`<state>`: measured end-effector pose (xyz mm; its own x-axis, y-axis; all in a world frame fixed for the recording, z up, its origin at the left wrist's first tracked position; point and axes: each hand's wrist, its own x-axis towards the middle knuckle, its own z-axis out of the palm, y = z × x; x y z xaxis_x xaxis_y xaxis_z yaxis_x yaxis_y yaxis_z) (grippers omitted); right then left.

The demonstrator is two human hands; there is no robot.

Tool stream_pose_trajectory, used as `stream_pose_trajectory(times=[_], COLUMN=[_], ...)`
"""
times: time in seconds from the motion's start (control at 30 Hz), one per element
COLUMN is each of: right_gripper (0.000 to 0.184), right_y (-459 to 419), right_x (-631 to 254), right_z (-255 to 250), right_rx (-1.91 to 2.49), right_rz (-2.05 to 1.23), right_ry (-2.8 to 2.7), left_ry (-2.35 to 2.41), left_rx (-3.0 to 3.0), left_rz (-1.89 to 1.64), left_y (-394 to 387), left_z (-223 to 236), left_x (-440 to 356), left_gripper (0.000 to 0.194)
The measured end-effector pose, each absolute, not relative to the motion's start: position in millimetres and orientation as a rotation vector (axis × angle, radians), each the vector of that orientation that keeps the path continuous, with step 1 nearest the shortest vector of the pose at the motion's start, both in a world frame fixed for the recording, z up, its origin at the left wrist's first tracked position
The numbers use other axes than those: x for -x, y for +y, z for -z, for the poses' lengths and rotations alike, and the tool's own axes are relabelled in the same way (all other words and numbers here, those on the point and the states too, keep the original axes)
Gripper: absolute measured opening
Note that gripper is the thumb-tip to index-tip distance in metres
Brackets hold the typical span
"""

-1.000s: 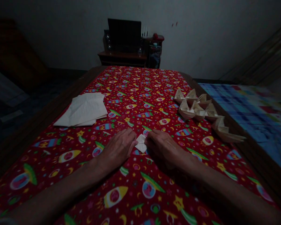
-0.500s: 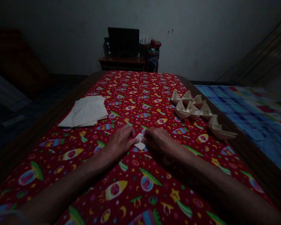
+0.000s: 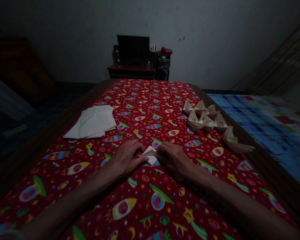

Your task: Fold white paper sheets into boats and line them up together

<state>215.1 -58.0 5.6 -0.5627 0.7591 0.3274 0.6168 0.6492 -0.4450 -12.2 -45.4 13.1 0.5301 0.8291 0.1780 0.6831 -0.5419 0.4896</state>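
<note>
A small folded piece of white paper lies on the red patterned cloth between my hands, shaped like a diamond with a raised fold across its upper half. My left hand pinches its left corner, the thumb lying along the edge. On the opposite corner, the curled fingers of my right hand grip the paper; some fingertips are hidden. To the left is a stack of flat paper sheets. Several folded paper boats stand in rows on the right, and another folded boat sits nearer to me.
The red cloth covers a long dark wooden table. Beyond its far end, a monitor with speakers stands on a small desk. A blue checked sheet spreads out on the right. Dark wooden furniture is at the left.
The paper's upper half now shows an opened, raised fold where it looked flat before. My hands are slightly farther apart, still at its two sides. The whole view has shifted slightly.
</note>
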Motion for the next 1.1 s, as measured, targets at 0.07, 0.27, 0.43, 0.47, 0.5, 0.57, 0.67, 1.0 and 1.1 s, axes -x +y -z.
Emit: stream_pose_trajectory(times=[0.07, 0.27, 0.43, 0.47, 0.5, 0.57, 0.67, 1.0, 1.1], right_gripper=[0.014, 0.010, 0.012, 0.011, 0.011, 0.015, 0.024, 0.016, 0.018], right_y=[-58.4, -61.4, -61.1, -60.9, -61.0, -62.7, -67.3, -50.0, -45.4], right_x=[-214.7, -204.7, -198.3, -198.4, -198.9, -200.1, -200.7, -191.4, -191.5], right_z=[-6.0, -5.0, -5.0, -5.9, -7.2, -11.2, -17.0, 4.4, 7.4], right_rx=[1.093, 1.152, 1.076, 1.084, 1.096, 1.106, 1.081, 1.068, 1.076], right_rz=[-0.397, -0.560, -0.678, -0.700, -0.724, -0.755, -0.596, -0.040, -0.052], right_ry=[-2.324, -2.166, -2.164, -2.178, -2.182, -2.141, -2.045, -2.368, -2.394], left_ry=[1.305, 1.354, 1.289, 1.294, 1.294, 1.308, 1.354, 1.224, 1.282], left_rx=[-2.421, -2.306, -2.539, -2.641, -2.766, -3.009, -3.164, -2.625, -2.567], left_rz=[-0.544, -0.695, -1.061, -1.098, -1.121, -1.058, -0.656, -0.697, -0.676], left_y=[-48.7, -58.4, -61.5, -62.1, -62.9, -65.3, -69.4, -54.9, -52.2], left_z=[-13.6, -15.4, -24.3, -28.4, -32.9, -40.9, -44.9, -20.2, -17.6], left_x=[9.1, -7.6, -3.3, -0.1, 2.8, 6.2, 3.9, 5.3, 8.3], left_gripper=[0.023, 0.017, 0.006, 0.005, 0.004, 0.006, 0.009, 0.012, 0.013])
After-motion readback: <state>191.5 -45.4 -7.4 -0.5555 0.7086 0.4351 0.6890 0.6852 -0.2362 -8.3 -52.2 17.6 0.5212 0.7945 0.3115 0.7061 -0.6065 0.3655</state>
